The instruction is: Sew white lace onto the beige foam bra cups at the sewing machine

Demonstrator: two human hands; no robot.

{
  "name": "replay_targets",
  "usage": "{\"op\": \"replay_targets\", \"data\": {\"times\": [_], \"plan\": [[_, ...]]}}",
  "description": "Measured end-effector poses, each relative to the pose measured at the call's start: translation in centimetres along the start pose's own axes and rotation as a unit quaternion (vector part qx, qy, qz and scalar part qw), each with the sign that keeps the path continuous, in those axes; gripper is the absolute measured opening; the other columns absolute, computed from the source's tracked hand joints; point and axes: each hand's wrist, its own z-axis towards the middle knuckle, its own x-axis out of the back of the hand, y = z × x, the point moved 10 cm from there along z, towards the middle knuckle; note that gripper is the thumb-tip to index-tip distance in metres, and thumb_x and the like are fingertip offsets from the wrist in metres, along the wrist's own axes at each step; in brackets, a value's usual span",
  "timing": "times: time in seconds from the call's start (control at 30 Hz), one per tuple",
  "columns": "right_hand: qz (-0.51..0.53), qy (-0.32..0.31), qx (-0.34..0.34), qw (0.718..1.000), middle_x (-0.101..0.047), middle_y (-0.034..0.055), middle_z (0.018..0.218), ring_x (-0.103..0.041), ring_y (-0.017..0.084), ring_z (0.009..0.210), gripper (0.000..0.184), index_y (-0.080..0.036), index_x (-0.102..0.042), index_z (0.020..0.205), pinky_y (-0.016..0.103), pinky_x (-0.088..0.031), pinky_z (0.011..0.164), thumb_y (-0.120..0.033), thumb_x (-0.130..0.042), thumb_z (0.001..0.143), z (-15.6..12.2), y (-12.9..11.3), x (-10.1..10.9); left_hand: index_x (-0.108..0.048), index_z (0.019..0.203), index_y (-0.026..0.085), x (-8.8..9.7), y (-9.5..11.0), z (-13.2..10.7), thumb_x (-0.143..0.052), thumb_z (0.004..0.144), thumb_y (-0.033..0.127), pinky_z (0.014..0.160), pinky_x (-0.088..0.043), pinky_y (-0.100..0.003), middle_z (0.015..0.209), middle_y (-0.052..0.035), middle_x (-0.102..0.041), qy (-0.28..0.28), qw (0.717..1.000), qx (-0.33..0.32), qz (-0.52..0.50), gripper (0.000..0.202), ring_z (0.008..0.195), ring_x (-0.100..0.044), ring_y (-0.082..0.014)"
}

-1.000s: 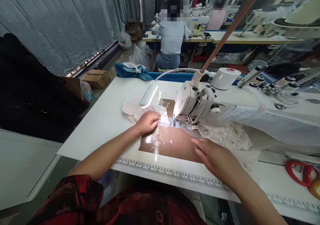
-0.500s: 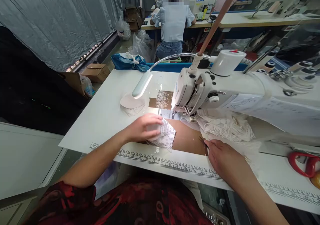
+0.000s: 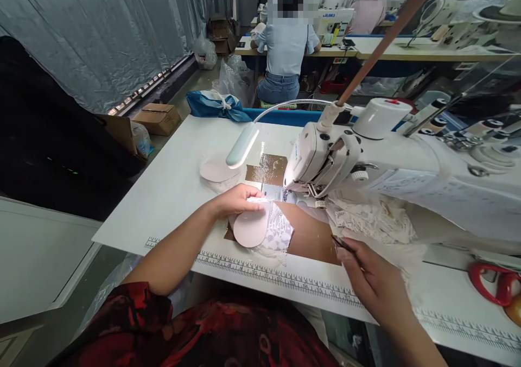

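Under left hand (image 3: pixel 238 198): smooth oval pad (image 3: pixel 249 229), lace (image 3: pixel 280 231)

I cannot see the needle: the sewing machine head (image 3: pixel 321 158) covers it. Right of that head, the machine's body runs off the frame edge, and the red-handled scissors (image 3: pixel 494 283) are cut off too. My right hand (image 3: pixel 376 283) hides most of a thin dark tool (image 3: pixel 341 242); I cannot identify it

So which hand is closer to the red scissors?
The right hand. It rests at the table's front edge holding a thin tool, with the red scissors off to its right. The left hand is farther away, on the pale pink pad.
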Motion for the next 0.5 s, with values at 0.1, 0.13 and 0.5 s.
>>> {"op": "replay_targets", "data": {"times": [0.1,0.13,0.5], "plan": [[0.052,-0.086,0.025,0.995,-0.069,0.0064,0.115,-0.066,0.022,0.102,0.036,-0.022,-0.058,0.12,0.033,-0.053,0.082,-0.039,-0.04,0.094,2.1,-2.6,-2.6,-0.064,0.083,0.013,-0.6,0.0,-0.1,-0.073,0.074,0.036,0.059,-0.043,-0.022,0.078,-0.0016,-0.062,-0.005,0.999,0.006,-0.036,0.026,0.067,-0.057,-0.0117],[0.069,-0.115,0.028,0.991,-0.066,0.0067,0.121,-0.063,0.022,0.108,0.039,-0.021,-0.057,0.123,0.035,-0.051,0.087,-0.039,-0.038,0.095,2.8,-3.3,-3.4,-0.065,0.083,0.013,-0.8,0.0,-0.2,-0.073,0.074,0.036,0.058,-0.043,-0.023,0.077,-0.0017,-0.062,-0.008,0.999,0.008,-0.043,0.027,0.066,-0.057,-0.0116],[0.297,-0.243,-0.043,0.922,-0.068,0.0079,0.114,-0.064,0.024,0.102,0.038,-0.021,-0.064,0.114,0.039,-0.05,0.089,-0.044,-0.057,0.086,7.2,-4.1,-8.8,-0.072,0.099,0.013,-2.9,0.2,-0.5,-0.069,0.079,0.042,0.062,-0.046,-0.025,0.082,-0.0056,-0.067,-0.101,0.994,-0.029,-0.033,0.035,0.073,-0.059,-0.015]]}}
